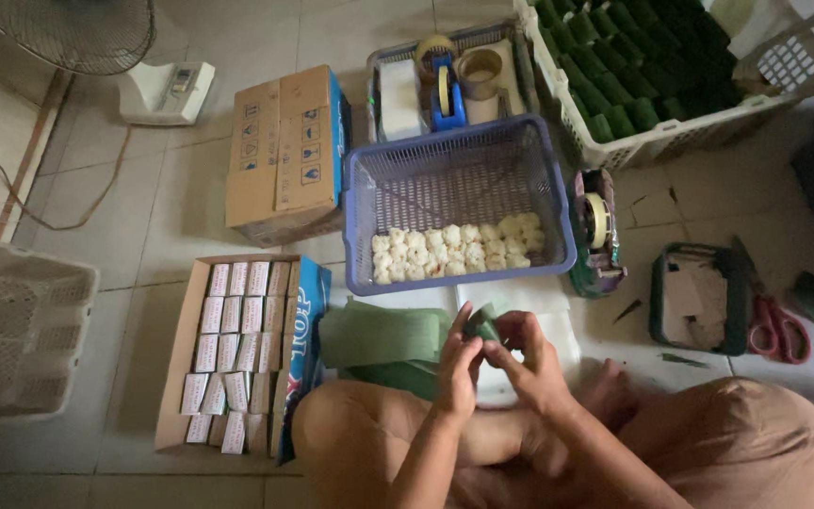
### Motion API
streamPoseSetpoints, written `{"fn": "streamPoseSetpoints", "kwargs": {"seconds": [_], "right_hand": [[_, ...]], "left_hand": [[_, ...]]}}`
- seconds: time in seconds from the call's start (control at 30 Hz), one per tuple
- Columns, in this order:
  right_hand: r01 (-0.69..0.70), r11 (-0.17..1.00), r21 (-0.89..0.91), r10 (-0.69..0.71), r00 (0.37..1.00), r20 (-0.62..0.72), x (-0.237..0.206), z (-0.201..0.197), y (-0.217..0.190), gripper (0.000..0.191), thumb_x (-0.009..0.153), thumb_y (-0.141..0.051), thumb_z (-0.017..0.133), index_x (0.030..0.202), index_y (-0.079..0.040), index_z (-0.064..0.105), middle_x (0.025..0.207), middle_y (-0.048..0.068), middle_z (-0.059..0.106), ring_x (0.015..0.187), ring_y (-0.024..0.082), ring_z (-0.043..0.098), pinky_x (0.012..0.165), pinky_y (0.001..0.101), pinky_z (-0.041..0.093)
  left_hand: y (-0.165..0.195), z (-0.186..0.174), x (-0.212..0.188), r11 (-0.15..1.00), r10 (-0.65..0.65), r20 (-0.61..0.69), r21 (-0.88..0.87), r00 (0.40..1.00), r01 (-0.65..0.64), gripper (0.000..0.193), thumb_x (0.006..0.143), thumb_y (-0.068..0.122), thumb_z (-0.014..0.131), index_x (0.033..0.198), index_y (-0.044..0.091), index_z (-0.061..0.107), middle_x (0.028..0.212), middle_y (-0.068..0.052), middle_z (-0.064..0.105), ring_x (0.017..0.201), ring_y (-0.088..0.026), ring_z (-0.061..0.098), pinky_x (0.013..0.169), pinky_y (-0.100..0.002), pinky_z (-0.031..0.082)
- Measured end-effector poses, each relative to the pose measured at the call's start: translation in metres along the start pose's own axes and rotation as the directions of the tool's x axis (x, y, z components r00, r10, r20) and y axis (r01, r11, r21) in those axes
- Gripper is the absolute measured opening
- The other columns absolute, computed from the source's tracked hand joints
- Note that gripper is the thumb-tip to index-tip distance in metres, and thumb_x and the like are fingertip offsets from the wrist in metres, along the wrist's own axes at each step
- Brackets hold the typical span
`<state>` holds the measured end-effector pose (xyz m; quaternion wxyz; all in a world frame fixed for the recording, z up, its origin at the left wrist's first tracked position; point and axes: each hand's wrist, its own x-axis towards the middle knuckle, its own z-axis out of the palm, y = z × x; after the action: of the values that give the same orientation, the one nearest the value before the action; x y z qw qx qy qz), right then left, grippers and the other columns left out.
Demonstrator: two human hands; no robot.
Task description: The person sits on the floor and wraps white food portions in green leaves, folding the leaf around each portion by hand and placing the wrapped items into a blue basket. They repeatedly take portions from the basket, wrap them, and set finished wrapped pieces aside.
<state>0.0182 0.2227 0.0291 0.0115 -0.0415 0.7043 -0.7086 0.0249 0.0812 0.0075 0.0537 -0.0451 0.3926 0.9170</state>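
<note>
- A home workshop for hand-packing food, laid out on a tiled floor [143,217].
- Plastic baskets [454,179] hold small white pieces and green wrapped parcels [643,57].
- Cardboard boxes [284,151], tape dispensers [597,226], scissors [774,325] and a standing fan [77,33] surround the seated person.

From my feed the thing being worked is a small green leaf-wrapped parcel [484,325], dark green, folded into a compact little block and held up off the floor between both hands, just above the knees. It sits tilted, one corner poking up past the fingertips, the rest hidden by fingers so I can't tell if it's fully closed. Right under it lies a flat stack of pale green leaf strips [383,337] on the floor
</note>
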Motion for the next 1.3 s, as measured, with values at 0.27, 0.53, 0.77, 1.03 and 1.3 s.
{"fn": "streamPoseSetpoints", "kwargs": {"seconds": [0.27,0.53,0.77,1.03,1.3], "right_hand": [[-0.318,0.933,-0.167,0.335,0.938,0.091,-0.004,-0.013,0.041,0.037,0.09,-0.021,0.074,0.119,0.002,0.068,0.093,0.011,0.078,0.084,0.015,0.073,0.075,0.0322,0.059],[-0.026,0.907,-0.419,0.022,1.0,-0.015,0.005,-0.013,0.058,0.039,0.084,-0.019,0.077,0.117,0.002,0.072,0.12,0.017,0.069,0.094,0.022,0.075,0.078,0.0337,0.061],[-0.344,0.889,-0.303,0.326,0.939,-0.109,0.038,-0.031,0.065,0.041,0.076,-0.022,0.085,0.11,-0.003,0.074,0.101,0.012,0.081,0.092,0.02,0.077,0.083,0.0351,0.06],[-0.194,0.816,-0.545,0.181,0.98,-0.077,0.092,-0.042,0.091,0.045,0.074,-0.025,0.088,0.113,-0.006,0.075,0.1,0.013,0.079,0.09,0.023,0.078,0.08,0.0343,0.06],[-0.197,0.831,-0.52,0.171,0.98,-0.099,0.085,-0.04,0.103,0.049,0.077,-0.024,0.083,0.121,-0.006,0.069,0.1,0.015,0.078,0.084,0.029,0.077,0.075,0.0395,0.06]], "left_hand": [[-0.032,-0.035,0.005,0.972,-0.101,-0.306,0.173,0.947,0.159,0.069,0.08,0.006,0.081,0.143,0.005,0.051,0.112,-0.011,0.07,0.101,-0.018,0.068,0.09,-0.033,0.056],[-0.052,-0.057,0.022,0.947,-0.237,-0.409,0.105,0.881,0.303,0.062,0.078,0.008,0.084,0.134,0.007,0.057,0.106,-0.011,0.073,0.097,-0.019,0.07,0.085,-0.033,0.059],[-0.073,-0.059,0.053,0.926,-0.145,-0.454,0.25,0.879,0.282,0.045,0.085,0.014,0.083,0.124,0.002,0.063,0.1,-0.012,0.071,0.089,-0.02,0.067,0.076,-0.034,0.058],[-0.041,-0.062,0.101,-0.332,0.401,0.043,0.938,0.915,0.102,0.055,0.076,0.037,0.085,0.109,-0.002,0.066,0.108,-0.023,0.067,0.097,-0.042,0.065,0.081,-0.05,0.056],[-0.036,-0.068,0.123,-0.183,0.235,-0.284,0.926,0.93,0.329,0.013,0.085,0.021,0.071,0.093,0.012,0.078,0.096,-0.016,0.074,0.093,-0.038,0.07,0.083,-0.049,0.056]]}}
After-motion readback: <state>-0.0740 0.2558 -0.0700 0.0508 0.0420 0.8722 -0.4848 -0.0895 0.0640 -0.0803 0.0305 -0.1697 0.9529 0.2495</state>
